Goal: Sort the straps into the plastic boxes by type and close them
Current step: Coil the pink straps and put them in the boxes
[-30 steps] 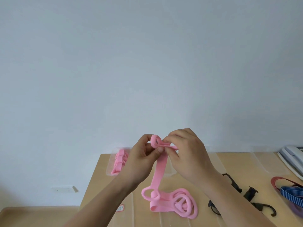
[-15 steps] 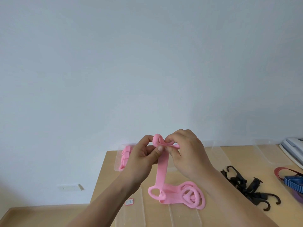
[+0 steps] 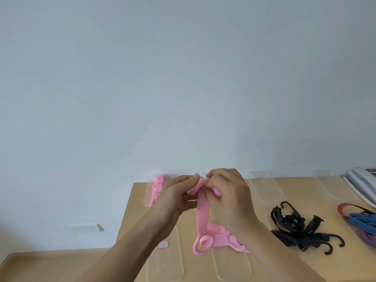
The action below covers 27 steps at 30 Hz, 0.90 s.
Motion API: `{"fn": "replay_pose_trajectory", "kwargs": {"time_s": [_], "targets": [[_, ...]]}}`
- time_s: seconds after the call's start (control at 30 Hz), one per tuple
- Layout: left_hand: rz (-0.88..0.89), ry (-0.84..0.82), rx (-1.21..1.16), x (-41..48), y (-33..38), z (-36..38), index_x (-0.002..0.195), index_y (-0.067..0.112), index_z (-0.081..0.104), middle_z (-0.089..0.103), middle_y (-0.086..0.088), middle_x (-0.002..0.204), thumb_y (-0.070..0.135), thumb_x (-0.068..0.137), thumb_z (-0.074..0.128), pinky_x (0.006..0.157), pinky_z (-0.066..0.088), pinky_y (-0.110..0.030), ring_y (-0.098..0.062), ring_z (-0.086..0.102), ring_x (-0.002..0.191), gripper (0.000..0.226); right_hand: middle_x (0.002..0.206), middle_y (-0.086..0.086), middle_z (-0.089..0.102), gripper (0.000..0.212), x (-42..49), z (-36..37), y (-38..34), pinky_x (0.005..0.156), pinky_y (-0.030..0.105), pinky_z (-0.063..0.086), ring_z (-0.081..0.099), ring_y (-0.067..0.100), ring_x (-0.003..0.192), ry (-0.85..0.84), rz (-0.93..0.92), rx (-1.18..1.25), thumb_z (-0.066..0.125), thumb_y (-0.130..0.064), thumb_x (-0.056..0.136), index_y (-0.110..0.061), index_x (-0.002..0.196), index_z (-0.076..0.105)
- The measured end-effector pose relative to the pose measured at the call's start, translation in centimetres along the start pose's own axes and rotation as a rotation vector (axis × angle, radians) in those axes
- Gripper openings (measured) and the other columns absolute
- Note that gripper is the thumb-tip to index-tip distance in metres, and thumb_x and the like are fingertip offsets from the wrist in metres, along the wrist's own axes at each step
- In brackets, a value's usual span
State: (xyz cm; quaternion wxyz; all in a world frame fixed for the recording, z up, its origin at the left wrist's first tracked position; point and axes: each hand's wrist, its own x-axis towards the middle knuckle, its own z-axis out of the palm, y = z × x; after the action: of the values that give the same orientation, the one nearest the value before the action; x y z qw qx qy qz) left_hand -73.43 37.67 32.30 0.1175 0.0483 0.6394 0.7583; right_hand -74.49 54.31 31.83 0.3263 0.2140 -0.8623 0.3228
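Both hands are raised above the light wooden table (image 3: 345, 267) and meet at the top end of a flat pink elastic strap (image 3: 203, 212). The left hand (image 3: 175, 197) has its thumb pressed on top of the strap's curled end with the fingers folded beneath it. The right hand (image 3: 230, 192) pinches the same end from the other side, its fingers bent tightly round the pink band. The held part is rolled or folded between the two sets of fingertips, though the exact fold is hidden by them. From this grip the band hangs straight down between the wrists to the table, where its lower end, with a round pink ring, rests on more pink strap partly hidden behind the right forearm. At the far left of the table, behind the left hand, is a clear plastic box holding pink straps (image 3: 156, 190). Two empty clear plastic boxes (image 3: 264, 188) stand along the back edge. Two flat clear plastic lids (image 3: 164, 259) lie near the front edge. To the right lies a heap of black straps with hooks (image 3: 301, 228), well apart from the hands. Further right are red and blue striped bands (image 3: 362, 218).
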Motion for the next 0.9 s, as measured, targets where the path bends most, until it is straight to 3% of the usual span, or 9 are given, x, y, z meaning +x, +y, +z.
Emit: {"fn": "replay_pose_trajectory", "kwargs": {"time_s": [0.17, 0.27, 0.37, 0.53, 0.7, 0.83, 0.9], "targets": [[0.017, -0.014, -0.030, 0.2, -0.2, -0.5, 0.110, 0.000, 0.075, 0.075, -0.016, 0.103, 0.015, 0.091, 0.065, 0.103, 0.057, -0.047, -0.030, 0.070, 0.101, 0.026, 0.094, -0.005, 0.067, 0.016, -0.4, -0.5, 0.0, 0.070, 0.034, 0.053, 0.062, 0.020, 0.089, -0.097, 0.022, 0.034, 0.077, -0.004, 0.077, -0.018, 0.074, 0.070], [-0.001, 0.065, -0.048, 0.3, -0.6, -0.8, 0.119, -0.001, 0.068, 0.079, -0.016, 0.109, 0.005, 0.073, 0.069, 0.092, 0.061, -0.039, -0.029, 0.075, 0.100, 0.046, 0.094, -0.009, 0.065, 0.008, -0.8, -0.5, -0.3, 0.075, 0.032, 0.051, 0.060, 0.017, 0.093, -0.167, 0.029, 0.057, 0.072, -0.011, 0.078, -0.018, 0.076, 0.070], [0.008, 0.082, -0.017, 0.2, -0.9, -1.0, 0.120, 0.003, 0.067, 0.079, -0.013, 0.109, 0.002, 0.067, 0.067, 0.085, 0.061, -0.033, -0.025, 0.075, 0.098, 0.053, 0.096, -0.010, 0.067, 0.009, -0.7, -0.6, -0.5, 0.077, 0.031, 0.051, 0.060, 0.016, 0.094, -0.174, 0.036, 0.071, 0.072, -0.010, 0.076, -0.018, 0.072, 0.070], [0.037, 0.044, -0.005, 0.0, -1.0, -1.1, 0.127, 0.009, 0.063, 0.078, -0.013, 0.115, 0.001, 0.071, 0.075, 0.088, 0.061, -0.032, -0.027, 0.074, 0.102, 0.057, 0.101, -0.014, 0.067, 0.017, -0.3, -1.0, -0.7, 0.075, 0.025, 0.049, 0.059, 0.009, 0.090, -0.215, 0.073, 0.131, 0.070, -0.007, 0.078, -0.023, 0.077, 0.073], [0.008, 0.120, 0.023, 0.0, -1.3, -0.9, 0.124, 0.010, 0.065, 0.078, -0.014, 0.112, 0.008, 0.074, 0.073, 0.100, 0.058, -0.046, -0.036, 0.073, 0.109, 0.050, 0.094, -0.016, 0.070, 0.016, 0.0, -1.2, -0.8, 0.071, 0.026, 0.051, 0.064, 0.009, 0.088, -0.242, 0.133, 0.254, 0.070, -0.006, 0.084, -0.020, 0.089, 0.074], [0.018, 0.111, 0.082, -0.2, -1.1, -0.6, 0.126, 0.014, 0.062, 0.079, -0.009, 0.110, 0.002, 0.089, 0.075, 0.097, 0.059, -0.041, -0.029, 0.075, 0.106, 0.041, 0.095, -0.013, 0.068, 0.017, 0.4, -1.1, -0.4, 0.073, 0.026, 0.050, 0.060, 0.006, 0.083, -0.294, 0.155, 0.195, 0.069, -0.015, 0.088, -0.021, 0.103, 0.071], [0.026, 0.132, 0.137, -0.3, -0.9, -0.4, 0.127, 0.018, 0.061, 0.081, -0.005, 0.103, 0.001, 0.093, 0.072, 0.091, 0.060, -0.033, -0.021, 0.076, 0.098, 0.039, 0.092, -0.010, 0.064, 0.014, 0.5, -1.0, -0.3, 0.073, 0.030, 0.051, 0.060, 0.008, 0.083, -0.330, 0.135, 0.156, 0.067, -0.015, 0.089, -0.022, 0.100, 0.071]]}}
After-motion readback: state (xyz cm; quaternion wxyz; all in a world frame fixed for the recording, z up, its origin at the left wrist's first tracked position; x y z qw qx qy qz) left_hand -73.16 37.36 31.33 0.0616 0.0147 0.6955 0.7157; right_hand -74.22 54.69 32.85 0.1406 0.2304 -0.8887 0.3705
